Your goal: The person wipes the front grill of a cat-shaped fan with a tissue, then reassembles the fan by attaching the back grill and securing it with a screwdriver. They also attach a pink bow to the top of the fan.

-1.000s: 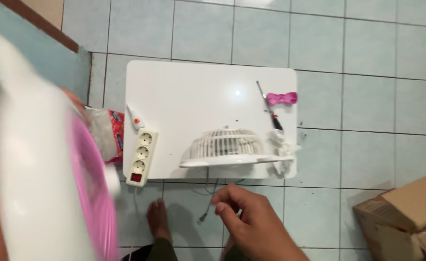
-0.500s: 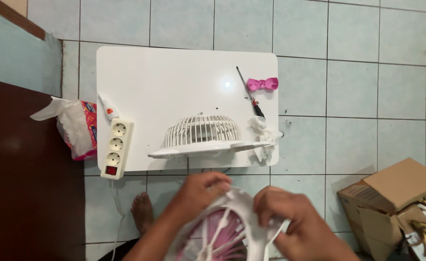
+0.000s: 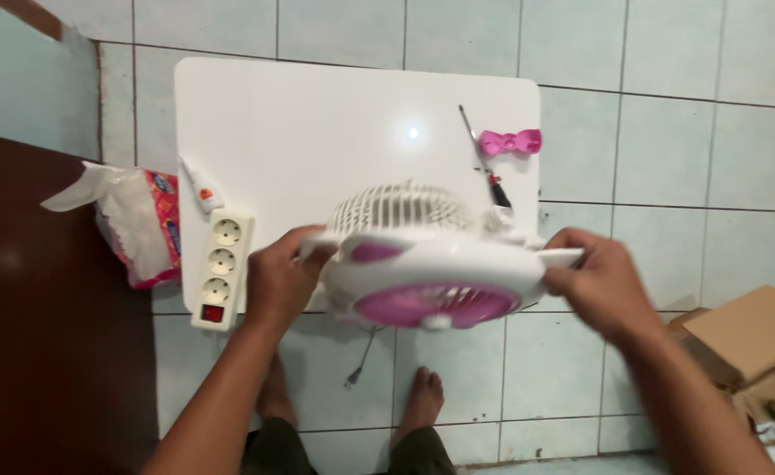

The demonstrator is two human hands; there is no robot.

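Half a second ago the white plastic fan front with pink blades (image 3: 436, 286) sat low, near the person's lap, both hands working at its rim; now it is lifted and held level just over the near edge of the low white desk (image 3: 317, 132). It partly covers the domed white fan grille (image 3: 400, 209) that stands on the desk behind it, so the two fan parts are now brought close together; whether they touch cannot be told.

The left hand (image 3: 280, 283) is closed around the left end of the fan front, fingers curled under its rim. The right hand (image 3: 596, 283) is closed on the right end, pinching a flat white tab that juts out there.

To the left of the grille lie a white three-socket power strip with a red switch (image 3: 220, 280) and a small white tube (image 3: 203, 189); further left, off the desk, a plastic pack of tissues (image 3: 137, 224). To the right of the grille lie a thin screwdriver (image 3: 486, 171) and a pink bow-shaped plastic piece (image 3: 510, 142). A loose cable plug (image 3: 352, 378) hangs toward the tiled floor below the fan front.
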